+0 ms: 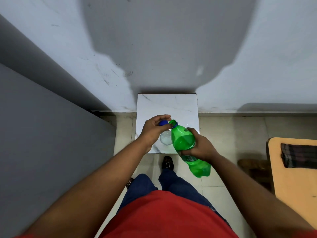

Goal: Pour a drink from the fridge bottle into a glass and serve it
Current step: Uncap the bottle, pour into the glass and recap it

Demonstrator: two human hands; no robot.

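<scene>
A green plastic bottle [184, 141] is tilted with its open neck up and to the left, above a small white marble table [178, 105]. My right hand [201, 146] grips the bottle around its middle. My left hand [152, 129] holds the blue cap [163, 123] in its fingers just left of the bottle's mouth, apart from the neck. A clear glass [165, 137] stands on the table under my left hand and beside the bottle, partly hidden by both.
A grey fridge side [42, 126] fills the left. The white wall [171, 40] stands right behind the table. A wooden table [295, 169] with a dark cloth [299, 155] is at the right. My feet stand on the tiled floor [228, 131] below.
</scene>
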